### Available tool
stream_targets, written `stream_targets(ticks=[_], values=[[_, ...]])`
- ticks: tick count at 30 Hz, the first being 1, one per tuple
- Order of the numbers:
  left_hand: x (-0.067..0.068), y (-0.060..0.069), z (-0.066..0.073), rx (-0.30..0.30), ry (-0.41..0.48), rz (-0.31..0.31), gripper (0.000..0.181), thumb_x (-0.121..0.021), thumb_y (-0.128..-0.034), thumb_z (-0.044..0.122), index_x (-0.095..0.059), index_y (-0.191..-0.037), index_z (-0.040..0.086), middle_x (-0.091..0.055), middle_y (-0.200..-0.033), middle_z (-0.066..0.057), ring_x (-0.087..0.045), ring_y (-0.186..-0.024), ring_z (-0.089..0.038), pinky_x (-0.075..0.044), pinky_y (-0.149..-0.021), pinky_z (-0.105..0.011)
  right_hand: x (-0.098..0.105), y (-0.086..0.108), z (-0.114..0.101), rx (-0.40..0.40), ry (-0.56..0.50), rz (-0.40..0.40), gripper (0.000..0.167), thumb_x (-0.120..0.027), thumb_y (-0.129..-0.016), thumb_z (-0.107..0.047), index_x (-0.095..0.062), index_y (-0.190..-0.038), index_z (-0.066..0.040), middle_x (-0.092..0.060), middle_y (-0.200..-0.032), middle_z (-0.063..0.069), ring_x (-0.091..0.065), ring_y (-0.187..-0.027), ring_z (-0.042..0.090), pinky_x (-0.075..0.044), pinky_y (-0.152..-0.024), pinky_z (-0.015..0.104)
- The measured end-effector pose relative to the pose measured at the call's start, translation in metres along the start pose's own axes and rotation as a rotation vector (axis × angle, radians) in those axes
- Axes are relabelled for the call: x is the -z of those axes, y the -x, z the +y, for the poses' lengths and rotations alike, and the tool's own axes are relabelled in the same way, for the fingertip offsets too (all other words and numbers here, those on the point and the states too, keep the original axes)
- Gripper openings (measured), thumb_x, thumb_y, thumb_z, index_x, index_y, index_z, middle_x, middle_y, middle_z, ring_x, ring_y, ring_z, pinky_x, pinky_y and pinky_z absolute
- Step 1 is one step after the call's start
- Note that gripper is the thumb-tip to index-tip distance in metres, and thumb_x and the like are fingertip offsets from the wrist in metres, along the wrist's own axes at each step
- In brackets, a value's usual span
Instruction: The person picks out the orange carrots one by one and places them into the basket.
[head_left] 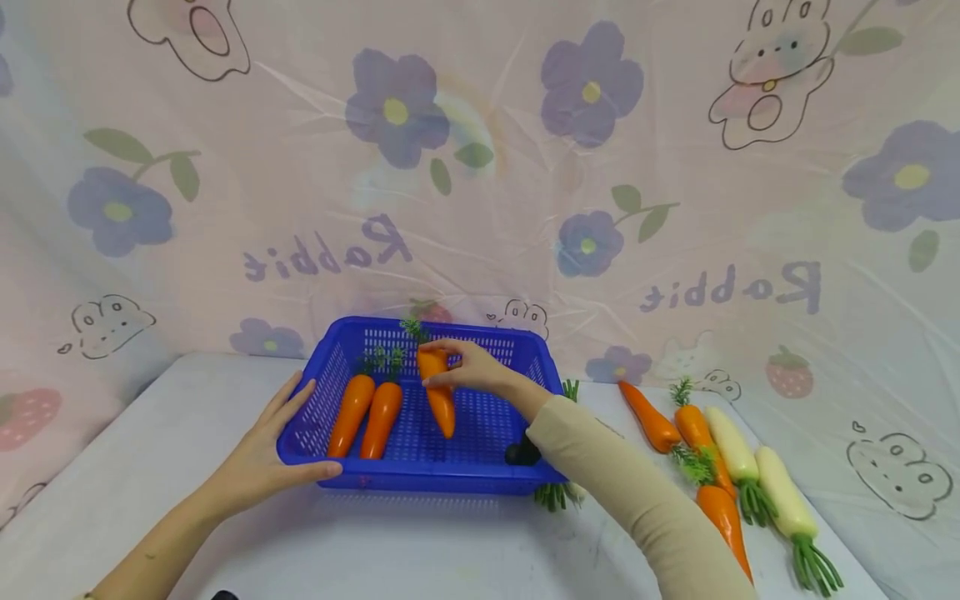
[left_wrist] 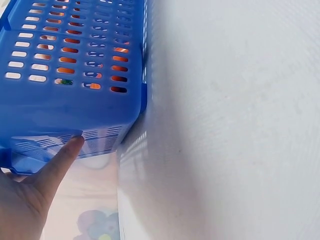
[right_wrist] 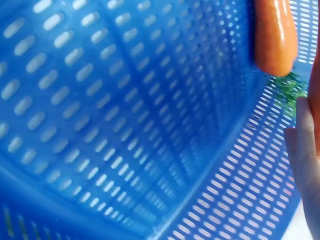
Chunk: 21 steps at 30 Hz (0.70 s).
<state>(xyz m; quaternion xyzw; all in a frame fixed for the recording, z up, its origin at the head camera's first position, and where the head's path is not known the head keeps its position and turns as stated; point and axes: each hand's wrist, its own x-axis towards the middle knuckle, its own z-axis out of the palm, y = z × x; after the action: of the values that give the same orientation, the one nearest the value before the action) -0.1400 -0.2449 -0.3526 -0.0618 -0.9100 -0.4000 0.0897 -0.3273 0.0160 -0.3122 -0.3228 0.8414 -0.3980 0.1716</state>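
A blue perforated plastic basket [head_left: 435,471] stands on the white table. My left hand [head_left: 258,458] spans its front left corner, thumb on the front rim and fingers fairly straight along the left side. In the left wrist view, one finger of that hand [left_wrist: 45,187] touches the basket's outer wall [left_wrist: 65,107]. Over the middle of the basket, my right hand [head_left: 468,367] pinches an orange carrot [head_left: 441,400] near its leafy top, tip pointing down. Two more carrots, a left one [head_left: 351,417] and a right one [head_left: 382,421], lie inside on the left.
On the table at right lie several carrots [head_left: 723,517] and two white radishes [head_left: 783,492]. Green stems [head_left: 552,497] show by the basket's front right corner. A small black object [head_left: 521,452] is at its right end, partly behind the right sleeve [head_left: 615,475]. A printed cloth [head_left: 480,208] hangs behind.
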Motion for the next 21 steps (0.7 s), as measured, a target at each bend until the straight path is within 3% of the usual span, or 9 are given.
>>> stream_targets(ticks=[7,21], values=[[0.001,-0.001,-0.001,0.016,0.002,-0.007,0.107,-0.079,-0.0740,0.038,-0.013,-0.155,0.015,0.002,-0.162,-0.013,-0.012,-0.139,-0.057,-0.021,-0.093,-0.083,-0.007,-0.004,0.006,-0.080,-0.115,-0.050,0.055,-0.074,-0.083,-0.018,-0.056,-0.135,-0.019,-0.048,-0.139,0.019,-0.060,-0.103,0.024,-0.056,-0.087,0.045],[0.000,0.000,0.000,0.013,-0.010,-0.005,0.108,-0.080,-0.0732,0.038,-0.014,-0.155,0.013,0.001,-0.162,-0.014,-0.014,-0.138,-0.057,-0.022,-0.093,-0.082,-0.013,-0.013,0.015,-0.112,-0.175,-0.226,0.061,-0.070,-0.086,-0.014,-0.046,-0.142,-0.018,-0.037,-0.145,0.018,-0.057,-0.112,0.025,-0.055,-0.092,0.041]])
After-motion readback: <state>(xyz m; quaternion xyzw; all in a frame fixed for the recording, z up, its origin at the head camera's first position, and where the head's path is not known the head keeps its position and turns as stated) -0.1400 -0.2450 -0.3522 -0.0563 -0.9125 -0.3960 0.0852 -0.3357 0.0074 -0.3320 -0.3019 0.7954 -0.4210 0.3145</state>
